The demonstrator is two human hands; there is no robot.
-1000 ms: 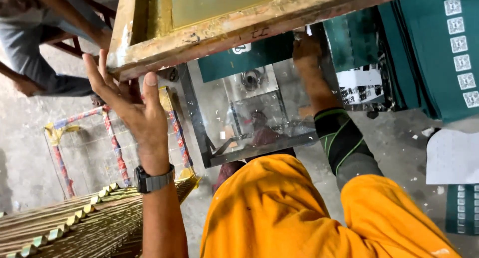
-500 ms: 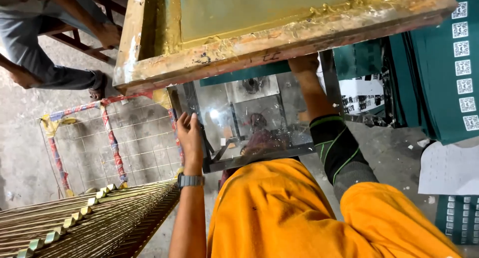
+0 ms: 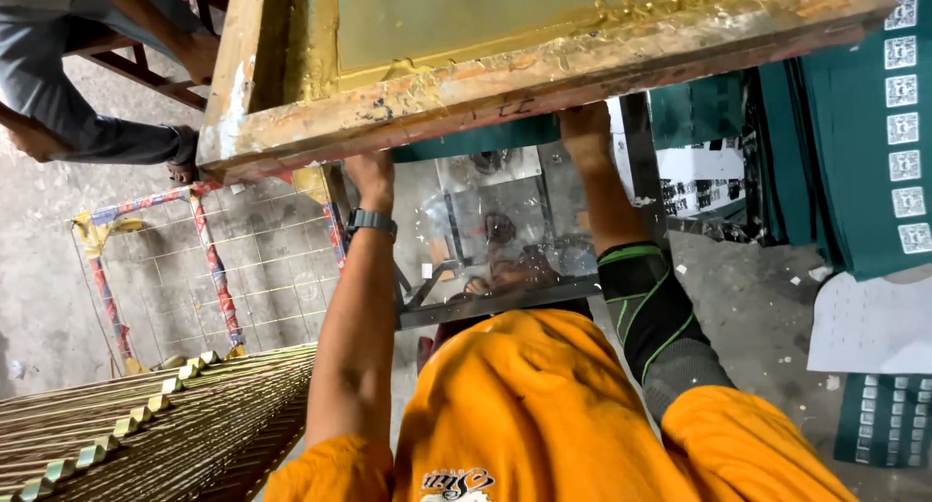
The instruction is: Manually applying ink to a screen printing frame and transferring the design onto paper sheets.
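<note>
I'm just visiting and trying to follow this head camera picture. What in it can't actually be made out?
- Left hand: its fingers go under the wooden screen frame, so the grip is hidden.
- Right hand: only the wrist shows below the frame.
- Glass table: partly covered by the frame, and reflections blur what lies on it.
- Another person: cut off by the top and left edges.
- Green printed sheets: cut off by the right edge.
</note>
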